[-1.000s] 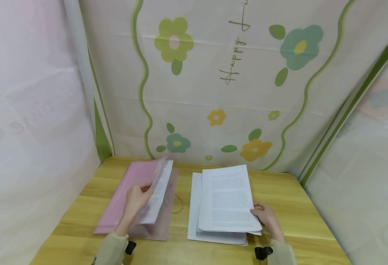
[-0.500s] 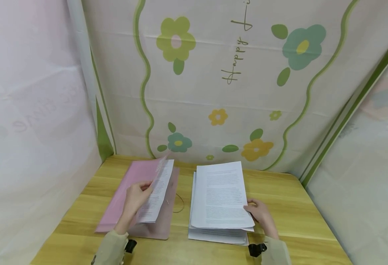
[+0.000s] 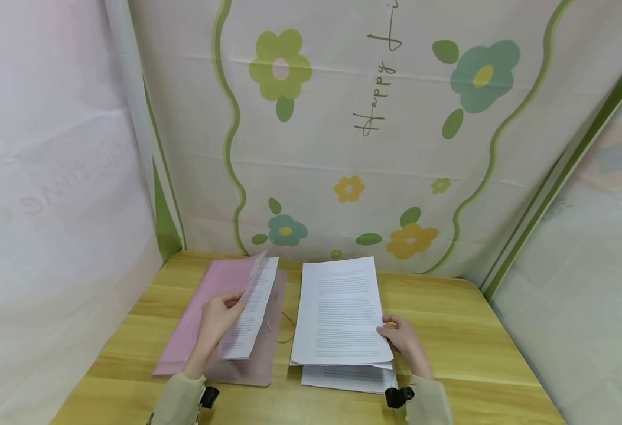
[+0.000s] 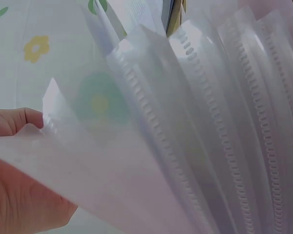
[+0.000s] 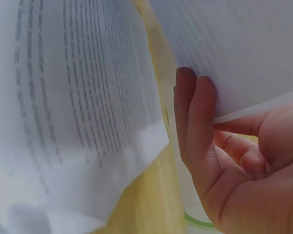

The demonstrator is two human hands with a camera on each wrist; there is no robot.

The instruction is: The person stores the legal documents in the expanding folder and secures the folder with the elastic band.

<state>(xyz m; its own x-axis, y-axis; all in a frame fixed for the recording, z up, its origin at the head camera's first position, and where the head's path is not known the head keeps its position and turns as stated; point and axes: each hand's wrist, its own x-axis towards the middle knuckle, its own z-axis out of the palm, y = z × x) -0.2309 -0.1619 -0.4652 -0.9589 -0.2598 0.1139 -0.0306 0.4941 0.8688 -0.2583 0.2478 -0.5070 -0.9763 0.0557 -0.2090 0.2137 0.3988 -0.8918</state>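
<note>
Our left hand (image 3: 220,316) pinched the pink folder (image 3: 215,282) beneath it by its upturned edge; our right hand (image 3: 402,335), well apart, pinched printed sheets (image 3: 339,313) to its left. That one-sided hold, we judged, could let them sag or fan onto the papers (image 3: 345,378) below.

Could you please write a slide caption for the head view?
Left fingers hold the pink folder partly open while right fingers grip printed sheets over the wooden table.
</note>
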